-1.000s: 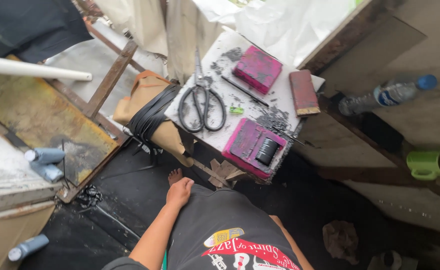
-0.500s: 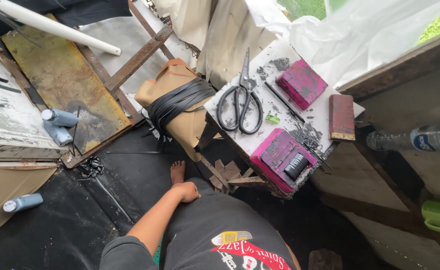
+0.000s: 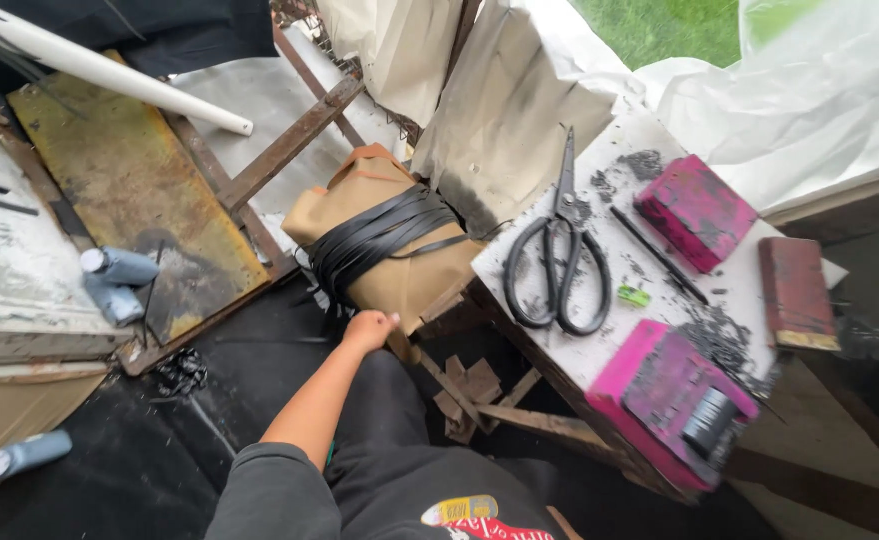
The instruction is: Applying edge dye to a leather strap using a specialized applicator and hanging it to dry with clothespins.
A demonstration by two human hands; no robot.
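**Left hand reaching toward tan bundle by work surface**

Lying at far left: rusty metal sheet (image 3: 124, 190), white pipe (image 3: 109, 72) across its top edge. Standing at right: white surface (image 3: 599, 345), dusted w/ black bits. Sitting in centre, just left of surface: tan paper bundle (image 3: 389, 245) wrapped w/ black straps (image 3: 379, 235). Resting on surface: big black scissors (image 3: 557, 255), blades pointing away; pink box (image 3: 696, 210) at far side; pink box w/ dark roll (image 3: 674, 400) at near edge; brown block (image 3: 794, 292) at right rim; thin black rod (image 3: 657, 255) betw. scissors & far box. Reaching fwd: left hand (image 3: 369, 328), just below bundle, almost touching; grip loosely curled, holding nothing visible. Right hand out of view. Lying on floor at left: pale blue bottles (image 3: 117, 280), another (image 3: 24, 455) nearer.
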